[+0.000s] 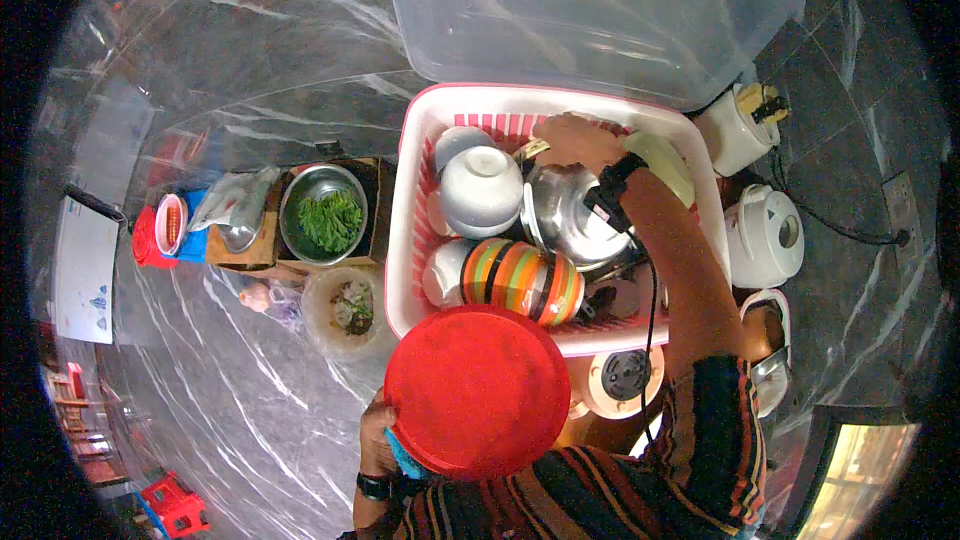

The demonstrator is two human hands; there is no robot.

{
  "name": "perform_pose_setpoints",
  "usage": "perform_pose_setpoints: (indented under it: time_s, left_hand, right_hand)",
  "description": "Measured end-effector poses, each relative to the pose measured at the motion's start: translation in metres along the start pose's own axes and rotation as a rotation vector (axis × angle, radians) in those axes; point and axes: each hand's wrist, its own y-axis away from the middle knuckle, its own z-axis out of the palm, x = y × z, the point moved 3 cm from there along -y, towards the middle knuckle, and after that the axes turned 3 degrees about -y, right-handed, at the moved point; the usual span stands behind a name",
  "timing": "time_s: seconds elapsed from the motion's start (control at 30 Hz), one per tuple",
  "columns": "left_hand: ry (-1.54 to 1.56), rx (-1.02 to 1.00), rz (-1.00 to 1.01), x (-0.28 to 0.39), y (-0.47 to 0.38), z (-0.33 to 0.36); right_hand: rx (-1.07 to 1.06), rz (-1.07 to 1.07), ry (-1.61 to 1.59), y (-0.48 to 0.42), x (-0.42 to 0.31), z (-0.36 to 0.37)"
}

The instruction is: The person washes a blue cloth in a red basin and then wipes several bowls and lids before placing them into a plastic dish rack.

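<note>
My left hand (378, 435) grips the edge of a round red plastic basin or lid (478, 392), with a blue cloth (403, 456) between palm and rim. My right hand (577, 144) reaches into a white and pink dish basket (559, 346), at its back wall; its fingers point down and left near a pale handle-like piece (531, 150), and whether they hold it cannot be told. Under the right wrist lies a stainless steel bowl or pot (574, 214). White bowls (481, 191) and a striped orange and green cup (523, 281) sit to the left in the basket.
A clear plastic lid (592, 7) stands raised behind the basket. At the right are a utensil holder (739, 127), a white lidded appliance (766, 236) and a cord. To the left are a steel bowl of green leaves (324, 214) and a tub of scraps (349, 311).
</note>
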Motion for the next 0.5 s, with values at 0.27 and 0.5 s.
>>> perform_pose_setpoints:
  time_s: [0.27,0.5]
  left_hand:
    - [-0.069,0.140,-0.008,-0.012,-0.007,-0.038]
    - [-0.008,0.054,0.032,-0.005,-0.005,-0.033]
  right_hand:
    - [0.073,-0.061,0.192,0.005,0.002,0.003]
    - [0.077,-0.102,0.530,0.012,0.009,0.003]
